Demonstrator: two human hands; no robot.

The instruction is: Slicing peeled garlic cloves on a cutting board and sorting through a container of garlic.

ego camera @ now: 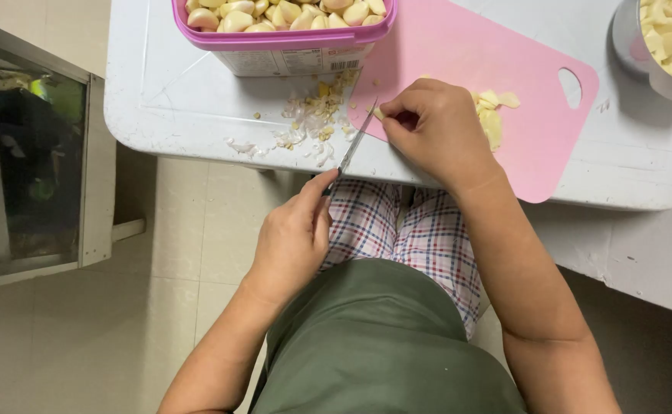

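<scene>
While the left hand [294, 238] is closed around the handle of a small knife [355, 142], its grip clamped on that handle just off the near edge of the worktop [175, 107], the blade slants up and away, its tip at the edge of the pink cutting board [459, 54]. The right hand [432, 126] rests on the board's near left corner, fingers curled together in a pinching grip on a garlic clove [380, 113], only a sliver of which shows beside the knife tip. Peeled pale cloves [493, 115] lie on the board just beyond the right hand. A scatter of papery garlic skins [309, 123] lies on the worktop left of the board. Behind the skins stands a pink-rimmed tub [290, 38] full of unpeeled cloves. At the far right, a metal bowl [635, 54] holds peeled cloves.
</scene>
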